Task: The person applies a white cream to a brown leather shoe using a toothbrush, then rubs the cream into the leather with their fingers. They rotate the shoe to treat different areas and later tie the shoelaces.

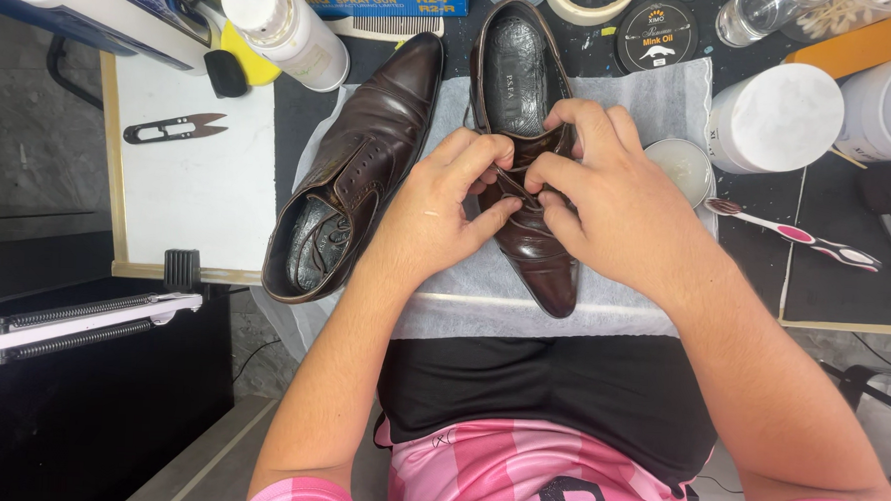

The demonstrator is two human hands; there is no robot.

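Near cloth [618, 313] edge, both hands on shoe [526, 239].

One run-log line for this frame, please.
left hand: pinching lace | right hand: pinching lace | shoe: upright on white cloth | second shoe: beside it, tipped on its side

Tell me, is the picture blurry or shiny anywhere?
Head view: sharp and evenly lit; both hands, left hand and right hand, are crisp on the dark brown shoe; soft glare on the other shoe; edges bend slightly from the wide lens.
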